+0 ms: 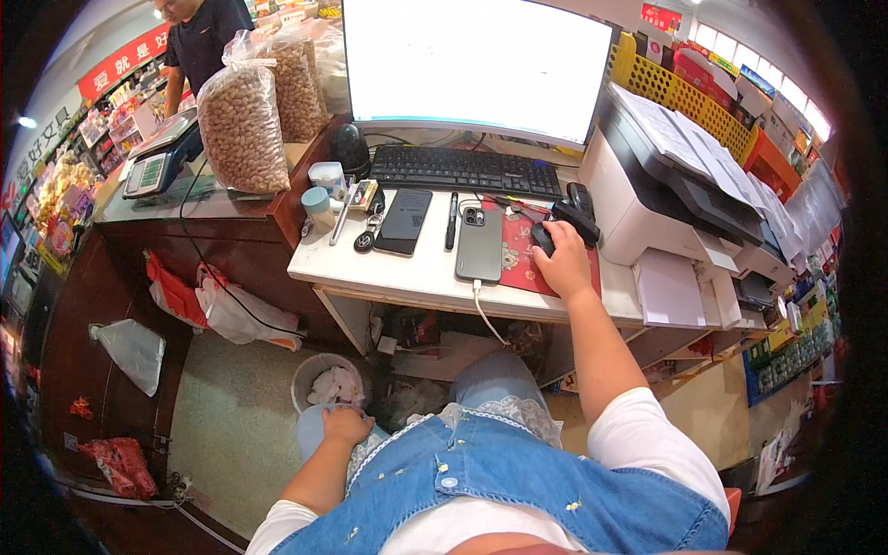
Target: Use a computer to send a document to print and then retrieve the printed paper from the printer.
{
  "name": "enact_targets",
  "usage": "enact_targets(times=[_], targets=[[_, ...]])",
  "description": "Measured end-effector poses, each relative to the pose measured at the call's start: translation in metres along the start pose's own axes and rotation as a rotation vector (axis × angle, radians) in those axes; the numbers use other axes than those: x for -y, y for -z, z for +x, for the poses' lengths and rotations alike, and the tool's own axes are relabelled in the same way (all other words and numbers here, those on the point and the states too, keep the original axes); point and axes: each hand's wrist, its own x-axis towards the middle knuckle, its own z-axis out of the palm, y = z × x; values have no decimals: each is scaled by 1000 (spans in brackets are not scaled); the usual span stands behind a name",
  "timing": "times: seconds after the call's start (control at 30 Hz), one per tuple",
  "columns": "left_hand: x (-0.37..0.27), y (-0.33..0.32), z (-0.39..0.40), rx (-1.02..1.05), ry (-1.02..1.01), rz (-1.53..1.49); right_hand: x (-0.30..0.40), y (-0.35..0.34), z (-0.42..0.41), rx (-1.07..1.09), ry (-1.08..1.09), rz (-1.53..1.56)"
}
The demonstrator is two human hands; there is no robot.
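Note:
My right hand [565,260] rests over a black computer mouse [542,239] on a red patterned mouse pad [517,258]. Left of the pad's middle lies a grey smartphone [479,248], face down, with a white charging cable [485,312] plugged into its lower end. My left hand [345,424] lies on my thigh in light jeans [311,429], its fingertips partly hard to make out; no held object shows. Behind the mouse pad stand a black keyboard [465,170] and a lit monitor [479,66], its screen mostly washed-out white.
A second smartphone [404,222], a marker [451,222] and a key fob [364,241] lie on the white desk [326,260]. A printer [666,187] stands right. Left are bags of nuts [243,128], a scale [156,163] and a person [205,41]. Below is a wastebasket [300,388].

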Motion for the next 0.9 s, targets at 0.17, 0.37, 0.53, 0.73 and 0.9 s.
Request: enact_targets(times=[0.17,0.37,0.53,0.73,0.9], targets=[[0,0,0,-10,2,12,5,5,3,106,-146,71],[0,-2,1,-21,6,13,-1,-2,0,-10,8,-1],[0,-2,0,-27,3,7,7,7,2,103,-142,59],[2,-6,2,-56,-8,-11,-2,-3,0,-12,-17,22],[2,-4,0,-56,-1,-28,5,6,3,105,-124,62]])
